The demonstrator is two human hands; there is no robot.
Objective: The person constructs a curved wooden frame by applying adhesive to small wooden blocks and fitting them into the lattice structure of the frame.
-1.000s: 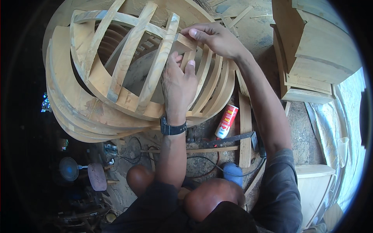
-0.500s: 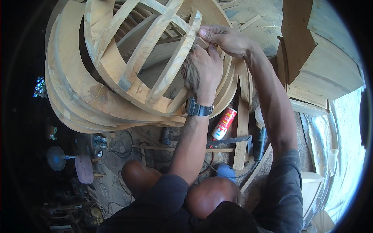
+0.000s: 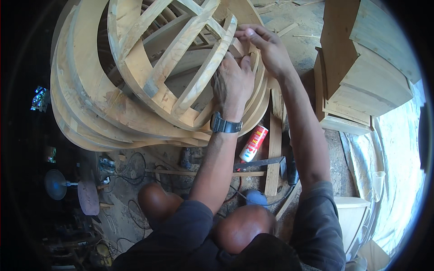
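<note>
A large rounded wooden frame (image 3: 131,122) of curved ribs and straight slats fills the upper left. My left hand (image 3: 233,83), with a dark watch (image 3: 226,124) on the wrist, reaches in beside the outermost slat (image 3: 208,63). Its fingers are closed around a small wooden block (image 3: 236,48) that sits against this slat; some fingertips are hidden. My right hand (image 3: 269,47) is just above and to the right of the block. Its fingers stretch toward the slat's upper end, thumb apart from their tips, with nothing visible in them.
A red and white bottle (image 3: 254,143) lies on the floor near a metal square (image 3: 262,163) and a wooden plank (image 3: 273,153). A dark power tool (image 3: 293,174) is partly behind my right arm. Wooden cabinet parts (image 3: 361,86) stand at the right, a fan (image 3: 55,184) at the left.
My right hand has lifted off the block and its fingers have loosened. My left hand stays at the block. The whole view has shifted slightly.
</note>
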